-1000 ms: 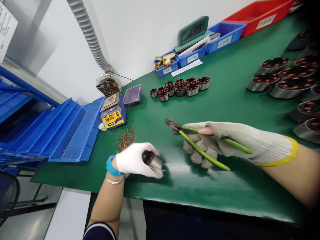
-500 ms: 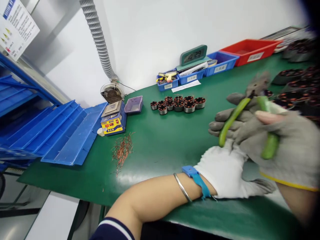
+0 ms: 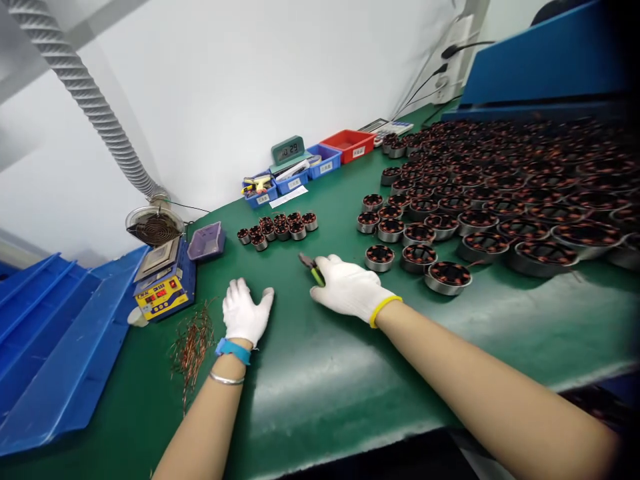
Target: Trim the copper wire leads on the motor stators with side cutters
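Note:
My right hand (image 3: 347,285), in a white glove with a yellow cuff, is closed on green-handled wire cutters (image 3: 317,273). Their dark jaws point to the far left, and most of the handles are hidden in the glove. My left hand (image 3: 245,312), also gloved in white, is held palm down over the bench with fingers spread and nothing in it. Left of it lies a heap of copper wire offcuts (image 3: 194,347). A small group of wound motor stators (image 3: 283,231) stands beyond both hands. Many more stators (image 3: 443,225) cover the bench to the right.
At the left stand a yellow-and-blue solder pot (image 3: 165,300), a purple tray (image 3: 209,241) and blue bins (image 3: 65,387). A grey duct (image 3: 100,100) comes down behind them. Along the wall are blue tool boxes (image 3: 295,181), a digital clock (image 3: 287,151) and a red tray (image 3: 365,143).
My hands have come apart: the left has swung left toward the copper wire, the right has lowered to the bench with the cutters. The view has turned right, revealing more stators.

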A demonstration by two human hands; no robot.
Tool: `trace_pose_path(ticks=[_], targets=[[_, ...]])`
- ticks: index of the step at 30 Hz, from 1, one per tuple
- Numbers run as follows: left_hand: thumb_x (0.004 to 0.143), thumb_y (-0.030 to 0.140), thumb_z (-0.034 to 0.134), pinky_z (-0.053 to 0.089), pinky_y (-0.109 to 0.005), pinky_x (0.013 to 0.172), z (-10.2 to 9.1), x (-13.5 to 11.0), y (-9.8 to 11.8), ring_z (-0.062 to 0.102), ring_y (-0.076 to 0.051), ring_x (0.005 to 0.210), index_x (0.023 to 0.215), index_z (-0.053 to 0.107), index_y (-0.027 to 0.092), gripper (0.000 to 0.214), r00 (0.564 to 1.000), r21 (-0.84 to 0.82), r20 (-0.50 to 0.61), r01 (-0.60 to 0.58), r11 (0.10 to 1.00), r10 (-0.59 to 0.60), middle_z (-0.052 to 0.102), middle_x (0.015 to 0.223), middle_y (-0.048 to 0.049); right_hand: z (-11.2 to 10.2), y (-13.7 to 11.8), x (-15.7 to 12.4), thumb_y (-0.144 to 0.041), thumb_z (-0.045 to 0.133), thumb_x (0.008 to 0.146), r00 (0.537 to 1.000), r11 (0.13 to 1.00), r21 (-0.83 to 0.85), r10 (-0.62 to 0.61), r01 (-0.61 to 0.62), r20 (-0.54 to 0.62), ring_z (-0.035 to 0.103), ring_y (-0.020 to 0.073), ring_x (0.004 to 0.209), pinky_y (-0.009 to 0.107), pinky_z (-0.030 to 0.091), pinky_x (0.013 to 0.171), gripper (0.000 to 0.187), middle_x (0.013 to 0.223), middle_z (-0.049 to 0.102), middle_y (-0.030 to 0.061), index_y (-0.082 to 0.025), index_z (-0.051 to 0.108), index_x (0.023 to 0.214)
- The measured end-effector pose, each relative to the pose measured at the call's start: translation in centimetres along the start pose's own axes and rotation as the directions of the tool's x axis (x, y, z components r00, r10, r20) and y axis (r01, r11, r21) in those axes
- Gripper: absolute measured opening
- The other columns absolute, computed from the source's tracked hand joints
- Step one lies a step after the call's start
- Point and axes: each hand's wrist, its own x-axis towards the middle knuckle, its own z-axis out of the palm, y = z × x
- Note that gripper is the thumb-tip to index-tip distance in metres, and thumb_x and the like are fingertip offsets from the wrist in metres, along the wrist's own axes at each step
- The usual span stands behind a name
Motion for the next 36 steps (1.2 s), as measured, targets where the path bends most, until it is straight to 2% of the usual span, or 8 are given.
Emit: trace_pose_path(ticks=[3, 6, 10, 15, 22, 29, 33, 36], targets=[[0.092, 0.052, 0.046, 0.028, -0.045, 0.118, 0.3, 0.0, -0.5, 0.032, -0.034, 0.144, 0.146, 0.035, 0.003, 0.074, 0.997, -0.047, -0.077, 0.024, 0.999, -0.028, 0.034, 0.154, -0.0234, 0.7, -0.7, -0.9, -0.046, 0.058, 0.077, 0.992, 0.984, -0.123, -0.13, 0.129, -0.001, 0.056, 0.0354, 0.108, 0.045, 0.047, 0.083, 0.054, 0.121, 0.056, 0.0161, -0.02, 0.056, 0.124], [0.09, 0.052, 0.051, 0.029, -0.041, 0.119, 0.6, -0.1, -0.1, 0.034, -0.03, 0.144, 0.146, 0.037, 0.007, 0.073, 0.994, -0.136, -0.112, -0.024, 0.99, 0.009, 0.035, 0.154, -0.0192, 0.7, -0.1, -0.6, -0.054, 0.051, 0.085, 0.986, 0.966, -0.215, -0.161, 0.146, -0.05, 0.049, 0.0346, 0.119, 0.044, 0.044, 0.091, 0.063, 0.132, 0.052, 0.0179, -0.018, 0.05, 0.137], [0.089, 0.052, 0.053, 0.03, -0.04, 0.119, 0.9, 0.0, 0.0, 0.036, -0.029, 0.143, 0.145, 0.038, 0.01, 0.072, 0.997, -0.222, -0.071, -0.023, 0.975, 0.007, 0.037, 0.154, -0.0177, -0.7, 3.4, 1.9, -0.054, 0.051, 0.086, 0.99, 0.952, -0.306, -0.053, 0.011, -0.128, 0.04, 0.0361, 0.129, 0.046, 0.039, 0.099, 0.065, 0.141, 0.046, 0.0211, -0.014, 0.05, 0.137], [0.089, 0.053, 0.051, 0.03, -0.04, 0.118, 0.7, 0.2, -0.2, 0.038, -0.03, 0.142, 0.146, 0.037, 0.01, 0.072, 1.0, -0.247, -0.007, -0.022, 0.969, 0.021, 0.038, 0.153, -0.0177, -2.2, 8.0, 6.1, -0.059, 0.044, 0.089, 0.979, 0.94, -0.321, 0.054, -0.117, -0.198, 0.036, 0.0345, 0.134, 0.047, 0.033, 0.106, 0.068, 0.149, 0.04, 0.0165, -0.015, 0.046, 0.141], [0.089, 0.052, 0.052, 0.031, -0.042, 0.117, 0.1, -0.1, 0.3, 0.041, -0.03, 0.139, 0.144, 0.04, 0.008, 0.072, 0.998, -0.243, 0.017, -0.056, 0.968, 0.062, 0.043, 0.15, -0.0187, -3.7, 10.4, 11.9, -0.06, 0.047, 0.092, 0.925, 0.924, -0.225, 0.238, -0.31, -0.296, 0.04, 0.0318, 0.133, 0.053, 0.034, 0.106, 0.066, 0.148, 0.04, 0.0155, -0.016, 0.044, 0.141], [0.086, 0.05, 0.055, 0.029, -0.045, 0.118, 0.5, -0.2, 0.8, 0.041, -0.031, 0.139, 0.143, 0.043, 0.007, 0.072, 0.998, -0.303, 0.005, -0.061, 0.951, 0.066, 0.045, 0.148, -0.0185, -3.6, 9.4, 13.1, -0.05, 0.038, 0.094, 0.876, 0.947, -0.124, 0.217, -0.296, -0.431, 0.043, 0.04, 0.127, 0.051, 0.038, 0.1, 0.065, 0.139, 0.043, 0.0295, -0.005, 0.042, 0.14], [0.085, 0.047, 0.058, 0.03, -0.043, 0.117, 1.0, 0.1, 1.3, 0.044, -0.029, 0.136, 0.141, 0.047, 0.008, 0.069, 0.999, -0.365, -0.028, -0.046, 0.93, 0.039, 0.048, 0.146, -0.0162, -1.3, 6.8, 14.3, -0.057, 0.049, 0.087, 0.917, 0.992, -0.096, 0.032, -0.076, -0.398, 0.048, 0.0324, 0.127, 0.041, 0.041, 0.103, 0.077, 0.149, 0.04, 0.0169, -0.018, 0.031, 0.151], [0.084, 0.045, 0.06, 0.031, -0.042, 0.117, 1.2, 0.2, 1.4, 0.044, -0.028, 0.136, 0.139, 0.049, 0.009, 0.067, 0.998, -0.41, -0.057, -0.042, 0.911, 0.02, 0.05, 0.145, -0.0152, 0.4, 4.6, 15.9, -0.063, 0.051, 0.084, 0.944, 0.999, -0.047, -0.033, 0.019, -0.328, 0.055, 0.0312, 0.121, 0.041, 0.046, 0.101, 0.08, 0.145, 0.046, 0.015, -0.019, 0.037, 0.149]])
